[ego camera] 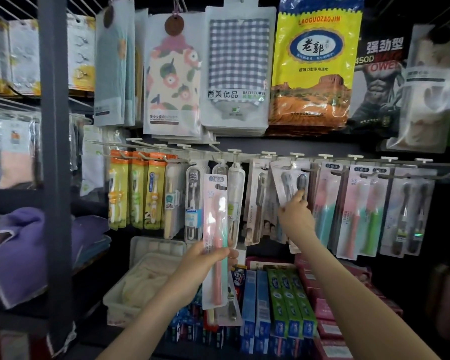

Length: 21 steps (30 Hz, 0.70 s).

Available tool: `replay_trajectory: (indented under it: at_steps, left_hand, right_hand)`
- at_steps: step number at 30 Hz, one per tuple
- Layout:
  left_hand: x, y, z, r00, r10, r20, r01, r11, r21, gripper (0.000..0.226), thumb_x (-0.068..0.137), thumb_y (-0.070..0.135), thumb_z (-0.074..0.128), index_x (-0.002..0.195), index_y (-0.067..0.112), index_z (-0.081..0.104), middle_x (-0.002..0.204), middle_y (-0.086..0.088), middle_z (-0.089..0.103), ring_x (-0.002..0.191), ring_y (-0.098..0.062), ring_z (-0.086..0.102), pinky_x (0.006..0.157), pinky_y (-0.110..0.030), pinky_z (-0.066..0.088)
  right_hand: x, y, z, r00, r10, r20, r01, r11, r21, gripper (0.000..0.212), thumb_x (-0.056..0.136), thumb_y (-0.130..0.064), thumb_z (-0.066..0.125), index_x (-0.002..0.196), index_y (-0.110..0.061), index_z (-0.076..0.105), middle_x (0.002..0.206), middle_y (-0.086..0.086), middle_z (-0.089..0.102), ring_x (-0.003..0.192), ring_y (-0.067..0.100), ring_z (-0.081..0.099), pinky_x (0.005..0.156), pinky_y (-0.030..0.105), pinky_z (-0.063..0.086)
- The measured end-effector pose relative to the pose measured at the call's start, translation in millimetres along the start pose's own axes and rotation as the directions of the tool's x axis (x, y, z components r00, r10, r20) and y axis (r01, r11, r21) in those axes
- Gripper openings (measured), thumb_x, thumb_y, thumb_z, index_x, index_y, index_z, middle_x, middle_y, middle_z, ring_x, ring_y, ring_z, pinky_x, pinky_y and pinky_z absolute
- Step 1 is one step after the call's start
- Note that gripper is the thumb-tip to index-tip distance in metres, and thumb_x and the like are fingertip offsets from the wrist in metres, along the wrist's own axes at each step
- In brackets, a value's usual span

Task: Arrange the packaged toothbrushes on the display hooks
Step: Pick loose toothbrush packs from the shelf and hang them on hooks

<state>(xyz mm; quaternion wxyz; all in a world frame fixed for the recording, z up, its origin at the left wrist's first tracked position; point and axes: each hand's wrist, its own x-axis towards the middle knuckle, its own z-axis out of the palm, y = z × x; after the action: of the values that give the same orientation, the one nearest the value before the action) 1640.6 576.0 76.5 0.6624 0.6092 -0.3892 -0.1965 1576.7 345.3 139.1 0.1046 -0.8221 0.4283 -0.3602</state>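
Head view. Step in hand: hanging a pack. The right hand pinches, with its fingers, the lower part of a tilted grey twin-brush pack at the hook rail. Whether its hole sits on a hook cannot be told. The left hand has its fingers curled round a pink toothbrush pack, held upright below the rail. The next move probably calls for straightening and seating the grey pack. Pink-and-green packs just beside crowd the gap. Toothpaste boxes lie below.
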Motion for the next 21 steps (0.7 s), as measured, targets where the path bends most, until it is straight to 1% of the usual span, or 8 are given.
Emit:
replay_trajectory:
  at_steps: [4, 6, 8, 9, 11, 14, 17, 21]
  left_hand:
    - [-5.4, -2.3, 0.4, 0.999, 0.0, 0.032, 0.001, 1.0, -0.025, 0.026, 0.085, 0.028, 0.065, 0.11, 0.02, 0.065, 0.1, 0.004, 0.073, 0.107, -0.015, 0.063, 0.108, -0.042, 0.035]
    - [-7.3, -3.6, 3.3, 0.999, -0.019, 0.045, 0.021, 0.999, -0.033, 0.025, 0.087, 0.024, 0.063, 0.112, 0.02, 0.063, 0.099, 0.004, 0.074, 0.106, -0.012, 0.064, 0.105, -0.035, 0.037]
    - [-9.0, -2.5, 11.7, 0.997, -0.036, 0.061, 0.038, 0.999, -0.02, 0.023, 0.089, 0.021, 0.061, 0.112, 0.019, 0.062, 0.098, 0.005, 0.074, 0.099, -0.006, 0.066, 0.092, -0.024, 0.041]
    - [-9.4, -2.4, 17.3, 0.997, -0.043, 0.065, 0.043, 0.999, 0.0, 0.023, 0.089, 0.022, 0.062, 0.112, 0.02, 0.062, 0.098, 0.006, 0.073, 0.095, -0.004, 0.066, 0.084, -0.019, 0.042]
    - [-8.4, -3.5, 30.2, 0.995, -0.047, 0.088, 0.043, 0.998, 0.045, 0.019, 0.089, 0.021, 0.063, 0.107, 0.024, 0.063, 0.099, 0.008, 0.072, 0.092, -0.001, 0.066, 0.077, -0.016, 0.044]
    - [-2.0, -5.6, 51.0, 0.99, -0.03, 0.138, 0.02, 0.997, 0.073, 0.015, 0.089, 0.02, 0.061, 0.103, 0.025, 0.065, 0.101, 0.005, 0.072, 0.097, -0.007, 0.066, 0.089, -0.024, 0.048]
    - [5.3, -5.5, 78.0, 0.978, 0.005, 0.209, -0.019, 0.998, 0.064, 0.029, 0.091, 0.012, 0.059, 0.116, 0.025, 0.058, 0.102, 0.011, 0.067, 0.1, -0.004, 0.062, 0.086, -0.019, 0.049]
    - [7.5, -8.0, 118.3, 0.931, 0.142, 0.337, -0.217, 0.956, 0.198, 0.042, 0.094, -0.001, 0.048, 0.12, 0.03, 0.038, 0.105, 0.019, 0.052, 0.097, 0.013, 0.052, 0.079, -0.007, 0.046]
  right_hand:
    - [-14.2, -8.4, -0.6, 0.995, -0.013, 0.097, 0.002, 0.994, 0.111, 0.092, 0.092, -0.039, 0.055, 0.148, -0.004, -0.01, 0.151, 0.022, 0.022, 0.128, 0.038, 0.042, 0.094, 0.048, 0.045]
    - [-29.6, -8.8, -0.8, 0.996, -0.053, 0.069, 0.038, 0.979, 0.202, 0.093, 0.09, -0.041, 0.057, 0.149, -0.008, -0.006, 0.153, 0.02, 0.018, 0.134, 0.038, 0.032, 0.102, 0.049, 0.038]
    - [-53.7, -9.8, -3.2, 0.989, -0.148, -0.025, 0.148, 0.94, 0.306, 0.082, 0.092, -0.043, 0.053, 0.149, -0.006, 0.008, 0.147, 0.021, 0.028, 0.132, 0.037, 0.035, 0.102, 0.047, 0.038]
    - [-67.5, -11.1, -6.0, 0.98, -0.195, -0.031, 0.192, 0.907, 0.374, 0.074, 0.093, -0.043, 0.05, 0.148, -0.006, 0.017, 0.14, 0.02, 0.038, 0.125, 0.033, 0.044, 0.098, 0.041, 0.043]
    - [-96.3, -14.7, -16.0, 0.962, -0.266, 0.059, 0.195, 0.821, 0.537, 0.058, 0.095, -0.043, 0.046, 0.141, -0.011, 0.032, 0.109, 0.008, 0.059, 0.093, 0.017, 0.06, 0.074, 0.027, 0.049]
    - [-120.1, -9.5, -25.1, 0.948, -0.293, 0.124, 0.146, 0.748, 0.648, 0.046, 0.093, -0.039, 0.052, 0.129, -0.014, 0.038, 0.088, 0.001, 0.062, 0.065, 0.014, 0.063, 0.054, 0.025, 0.051]
    - [-126.3, 8.2, -29.6, 0.967, -0.234, 0.103, 0.128, 0.79, 0.6, 0.048, 0.088, -0.038, 0.061, 0.121, -0.013, 0.038, 0.08, 0.0, 0.059, 0.063, 0.009, 0.058, 0.047, 0.015, 0.043]
    - [-128.5, 39.6, -40.4, 0.973, -0.194, 0.122, 0.099, 0.836, 0.539, 0.04, 0.086, -0.036, 0.065, 0.107, -0.015, 0.038, 0.072, -0.002, 0.052, 0.061, 0.006, 0.051, 0.045, 0.011, 0.038]
